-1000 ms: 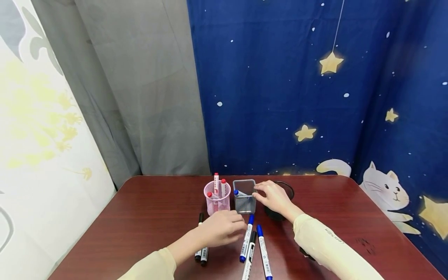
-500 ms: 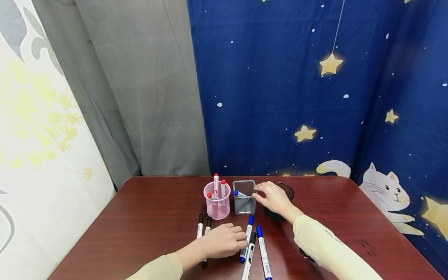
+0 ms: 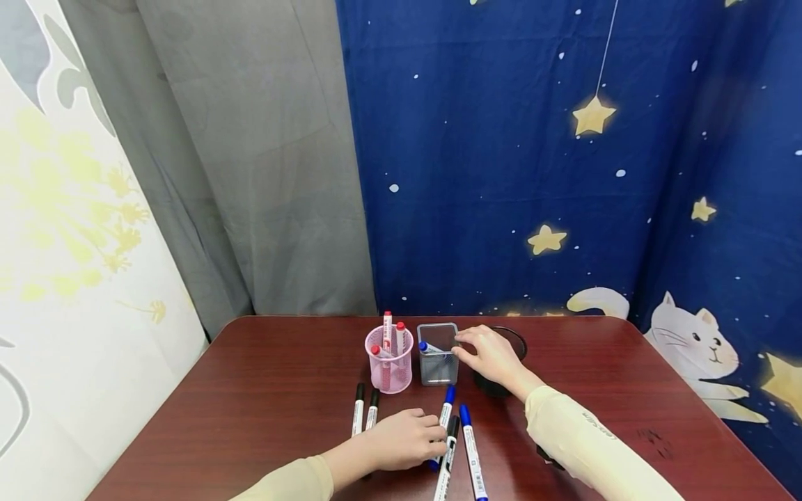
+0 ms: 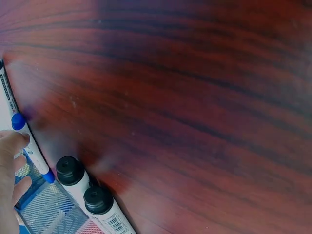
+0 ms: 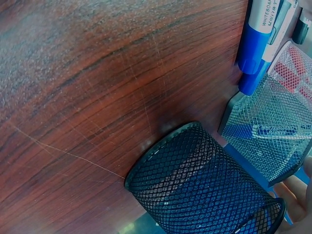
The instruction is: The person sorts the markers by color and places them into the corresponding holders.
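My left hand [image 3: 407, 440] is over a blue-capped marker [image 3: 450, 395] on the table, its curved fingers crossing the barrel; the thumb is hidden from above. In the left wrist view, fingertips [image 4: 17, 141] meet that marker [image 4: 36, 153] near one blue end. My right hand [image 3: 491, 353] reaches across the black mesh holder [image 3: 495, 384], relaxed fingers touching the rim of the grey square holder [image 3: 438, 372]. A blue marker [image 3: 429, 346] leans inside the grey one. From the right wrist, fingers [image 5: 292, 200] show beside the black [image 5: 204, 180] and grey [image 5: 268, 122] holders.
A pink mesh holder [image 3: 391, 379] with red-capped markers stands left of the grey one. Two black-capped markers [image 3: 358, 410] lie left of my left hand. Another black-capped marker [image 3: 446, 463] and a blue-capped marker [image 3: 471, 452] lie to its right on the brown table [image 3: 282, 390].
My left hand has moved down and right, from above the table in front of the holders onto the blue-capped marker. The two black-capped markers are more exposed. My right hand has stayed in place.
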Demonstrator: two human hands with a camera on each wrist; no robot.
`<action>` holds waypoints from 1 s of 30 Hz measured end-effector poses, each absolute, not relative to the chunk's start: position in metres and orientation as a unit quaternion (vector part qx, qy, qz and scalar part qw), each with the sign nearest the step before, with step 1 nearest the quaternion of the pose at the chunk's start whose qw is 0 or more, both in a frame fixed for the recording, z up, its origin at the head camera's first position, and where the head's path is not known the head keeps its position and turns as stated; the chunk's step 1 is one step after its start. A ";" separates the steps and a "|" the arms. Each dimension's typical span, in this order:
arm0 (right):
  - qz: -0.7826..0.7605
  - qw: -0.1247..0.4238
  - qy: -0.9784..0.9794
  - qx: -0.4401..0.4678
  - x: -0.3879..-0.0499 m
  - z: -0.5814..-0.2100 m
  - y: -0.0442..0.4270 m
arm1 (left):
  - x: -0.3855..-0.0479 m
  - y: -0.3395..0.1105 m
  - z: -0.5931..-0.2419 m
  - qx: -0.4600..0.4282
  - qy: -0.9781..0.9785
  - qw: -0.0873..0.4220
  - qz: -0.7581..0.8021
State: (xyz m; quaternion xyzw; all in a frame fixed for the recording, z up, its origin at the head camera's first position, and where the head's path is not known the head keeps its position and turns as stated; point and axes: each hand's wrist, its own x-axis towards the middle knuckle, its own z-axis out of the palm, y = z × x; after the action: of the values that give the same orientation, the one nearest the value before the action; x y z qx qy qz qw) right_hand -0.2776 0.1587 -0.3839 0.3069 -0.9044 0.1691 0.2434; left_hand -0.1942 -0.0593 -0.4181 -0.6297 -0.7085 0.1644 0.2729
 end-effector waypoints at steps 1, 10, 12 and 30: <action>0.168 0.244 -0.905 0.306 -0.277 -0.384 0.159 | -0.194 -0.059 -0.419 -0.627 -0.712 0.268 0.167; 0.176 0.244 -0.904 0.305 -0.276 -0.385 0.158 | -0.193 -0.059 -0.422 -0.621 -0.719 0.254 0.180; 0.177 0.246 -0.902 0.307 -0.276 -0.385 0.158 | -0.192 -0.061 -0.422 -0.625 -0.718 0.252 0.175; 0.184 0.247 -0.901 0.306 -0.279 -0.385 0.159 | -0.186 -0.069 -0.414 -0.644 -0.707 0.263 0.126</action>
State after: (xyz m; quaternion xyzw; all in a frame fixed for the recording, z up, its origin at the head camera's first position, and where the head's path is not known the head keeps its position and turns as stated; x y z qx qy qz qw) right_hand -0.2787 0.1588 -0.3851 0.3059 -0.9010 0.1836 0.2469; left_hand -0.1860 -0.0694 -0.4136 -0.6445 -0.7070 0.1259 0.2626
